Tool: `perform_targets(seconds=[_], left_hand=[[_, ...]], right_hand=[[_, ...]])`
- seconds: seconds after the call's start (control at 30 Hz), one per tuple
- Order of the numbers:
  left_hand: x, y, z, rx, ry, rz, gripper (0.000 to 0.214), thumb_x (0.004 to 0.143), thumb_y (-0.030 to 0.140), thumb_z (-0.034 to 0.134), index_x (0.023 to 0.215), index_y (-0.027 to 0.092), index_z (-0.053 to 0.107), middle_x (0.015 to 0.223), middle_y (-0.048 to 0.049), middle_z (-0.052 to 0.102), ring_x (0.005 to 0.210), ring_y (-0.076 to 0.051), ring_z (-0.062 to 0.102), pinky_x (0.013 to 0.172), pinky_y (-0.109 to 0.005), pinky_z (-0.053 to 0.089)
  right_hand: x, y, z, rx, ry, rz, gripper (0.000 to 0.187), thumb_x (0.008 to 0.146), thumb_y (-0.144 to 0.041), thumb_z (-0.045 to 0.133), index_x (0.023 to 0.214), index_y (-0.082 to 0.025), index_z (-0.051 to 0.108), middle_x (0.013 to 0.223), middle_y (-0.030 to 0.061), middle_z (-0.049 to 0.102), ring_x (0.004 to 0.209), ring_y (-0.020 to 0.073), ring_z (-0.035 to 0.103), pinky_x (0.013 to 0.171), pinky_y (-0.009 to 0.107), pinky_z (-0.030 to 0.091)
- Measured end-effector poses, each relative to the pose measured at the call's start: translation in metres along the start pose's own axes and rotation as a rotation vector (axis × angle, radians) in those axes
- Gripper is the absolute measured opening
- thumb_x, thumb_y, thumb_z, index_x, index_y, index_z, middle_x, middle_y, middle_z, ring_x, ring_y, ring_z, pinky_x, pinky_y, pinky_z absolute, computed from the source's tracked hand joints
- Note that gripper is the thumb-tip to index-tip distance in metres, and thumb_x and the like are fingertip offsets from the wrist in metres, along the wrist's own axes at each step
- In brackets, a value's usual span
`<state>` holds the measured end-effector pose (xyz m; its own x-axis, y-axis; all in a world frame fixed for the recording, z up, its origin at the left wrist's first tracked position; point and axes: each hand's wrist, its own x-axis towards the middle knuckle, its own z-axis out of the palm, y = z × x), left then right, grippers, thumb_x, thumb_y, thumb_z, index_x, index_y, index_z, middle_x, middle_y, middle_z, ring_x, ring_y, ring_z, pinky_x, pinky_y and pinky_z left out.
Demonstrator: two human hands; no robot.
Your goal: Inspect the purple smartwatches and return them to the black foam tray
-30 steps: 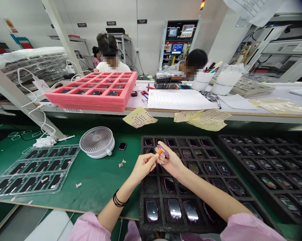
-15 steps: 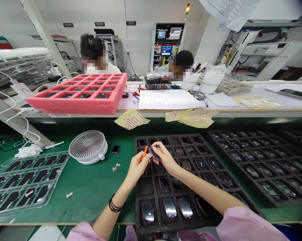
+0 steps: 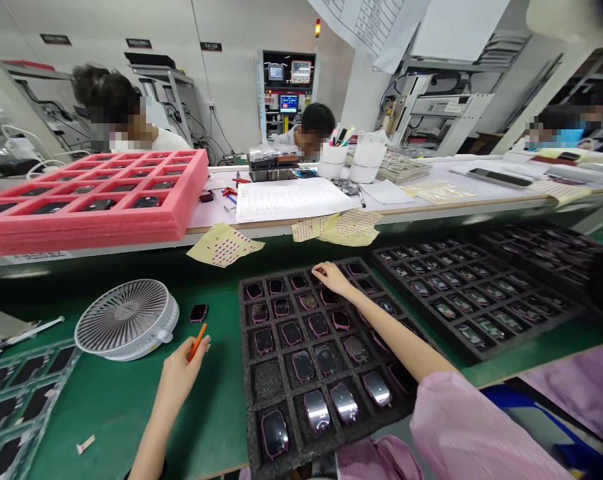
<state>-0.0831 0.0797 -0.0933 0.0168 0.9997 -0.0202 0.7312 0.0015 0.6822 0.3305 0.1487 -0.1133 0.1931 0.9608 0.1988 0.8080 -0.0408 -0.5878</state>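
The left hand (image 3: 181, 377) is held up over the green work mat (image 3: 106, 427), and an orange plastic stick (image 3: 197, 342) is pinched there between thumb and fingers, which are closed narrowly around it. Over to the right hand (image 3: 333, 279), reached out from a pink sleeve (image 3: 474, 427) across the black foam tray (image 3: 246, 400)! Its fingertips (image 3: 315, 269) are lightly curled and set down at the tray's top rows, on or just beside a smartwatch body, though which one, and whether it is gripped, cannot be told.

Smartwatch bodies (image 3: 303, 366) with pink rims are seated in the tray's square pockets, row upon row. A loose black watch (image 3: 198, 313) is laid on the mat, just beside a white desk fan (image 3: 126, 320), and a small paper scrap (image 3: 85, 444) is seen lower down. To the right, a second black foam tray (image 3: 476, 303) is packed with more watches. Beyond the mat, on the white bench, a pink foam tray (image 3: 96, 230) is stacked at the edge — a printed paper form (image 3: 291, 201) is spread beside it, and a yellow dotted sheet (image 3: 223, 245) hangs over the bench edge. Two co-workers (image 3: 126, 117) (image 3: 314, 127) are seated across the bench.
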Motion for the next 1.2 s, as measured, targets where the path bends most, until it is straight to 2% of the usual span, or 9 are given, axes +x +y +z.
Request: perform_targets(seconds=[0.1,0.23,0.4,0.53,0.67,0.73,0.83,0.97,1.2], left_hand=[[0.000,-0.003,-0.003,0.102,-0.062,-0.056,0.035,0.080,0.053,0.045,0.066,0.021,0.053,0.062,-0.0033,0.064,0.052,-0.020,0.057,0.052,-0.025,0.036],[0.001,-0.007,-0.002,0.197,-0.066,-0.066,0.030,0.081,0.048,0.044,0.066,0.023,0.052,0.047,-0.0011,0.054,0.049,-0.023,0.057,0.048,-0.024,0.033],[0.001,-0.006,0.001,0.127,-0.016,-0.083,0.034,0.082,0.054,0.041,0.081,0.022,0.054,0.064,-0.0044,0.063,0.057,-0.024,0.059,0.053,-0.026,0.037],[-0.004,0.016,0.008,-0.136,-0.036,0.046,0.039,0.084,0.054,0.040,0.089,0.020,0.058,0.064,-0.0014,0.056,0.055,-0.018,0.052,0.054,-0.025,0.036],[-0.013,0.063,0.024,-0.465,-0.287,0.193,0.045,0.084,0.057,0.043,0.092,0.017,0.062,0.055,0.0051,0.037,0.048,-0.011,0.035,0.048,-0.022,0.027],[-0.015,0.086,0.032,-0.573,-0.370,0.248,0.046,0.085,0.057,0.044,0.091,0.016,0.063,0.054,0.0058,0.035,0.048,-0.010,0.032,0.047,-0.021,0.025],[-0.014,0.107,0.040,-0.677,-0.413,0.254,0.044,0.087,0.056,0.043,0.089,0.015,0.060,0.052,0.0078,0.032,0.043,-0.007,0.025,0.043,-0.021,0.021],[-0.014,0.112,0.042,-0.752,-0.404,0.265,0.042,0.088,0.056,0.043,0.084,0.016,0.056,0.051,0.0088,0.032,0.040,-0.006,0.023,0.041,-0.020,0.019],[-0.018,0.109,0.044,-0.787,-0.404,0.273,0.041,0.089,0.053,0.044,0.083,0.014,0.056,0.050,0.0095,0.030,0.039,-0.005,0.020,0.039,-0.019,0.018]], right_hand=[[0.000,0.017,-0.017,-0.109,0.055,0.086,0.019,0.089,-0.031,0.052,0.091,-0.015,0.062,0.103,0.0182,0.062,0.105,0.0309,0.054,0.090,0.044,0.039],[-0.001,0.035,-0.028,-0.176,0.083,0.196,0.028,0.084,-0.038,0.061,0.076,-0.011,0.060,0.102,0.0286,0.058,0.108,0.0411,0.049,0.088,0.053,0.038],[-0.002,0.031,-0.027,-0.045,0.068,0.178,0.036,0.076,-0.046,0.067,0.062,-0.019,0.049,0.077,0.0143,0.060,0.089,0.0317,0.058,0.077,0.042,0.044],[-0.009,-0.001,-0.028,0.193,0.059,0.079,0.032,0.079,-0.051,0.058,0.086,-0.020,0.050,0.069,0.0028,0.059,0.069,0.0215,0.059,0.064,0.033,0.046],[-0.030,-0.067,-0.014,0.518,-0.121,-0.036,0.042,0.085,-0.051,0.046,0.114,-0.022,0.045,0.077,0.0019,0.065,0.061,0.0168,0.061,0.053,0.028,0.046],[-0.045,-0.103,-0.006,0.994,-0.331,-0.011,0.041,0.080,-0.048,0.058,0.110,-0.021,0.050,0.074,0.0025,0.066,0.058,0.0159,0.060,0.050,0.027,0.044],[-0.065,-0.143,0.003,1.349,-0.477,0.115,0.031,0.072,-0.039,0.071,0.091,-0.021,0.054,0.063,-0.0023,0.061,0.048,0.0122,0.055,0.043,0.022,0.038],[-0.079,-0.166,0.006,1.467,-0.496,0.156,0.028,0.077,-0.039,0.071,0.078,-0.021,0.050,0.058,-0.0071,0.054,0.039,0.0070,0.045,0.040,0.020,0.033],[-0.083,-0.173,0.007,1.456,-0.451,0.192,0.038,0.072,-0.046,0.075,0.078,-0.021,0.046,0.058,-0.0081,0.054,0.038,0.0058,0.044,0.039,0.019,0.033]])
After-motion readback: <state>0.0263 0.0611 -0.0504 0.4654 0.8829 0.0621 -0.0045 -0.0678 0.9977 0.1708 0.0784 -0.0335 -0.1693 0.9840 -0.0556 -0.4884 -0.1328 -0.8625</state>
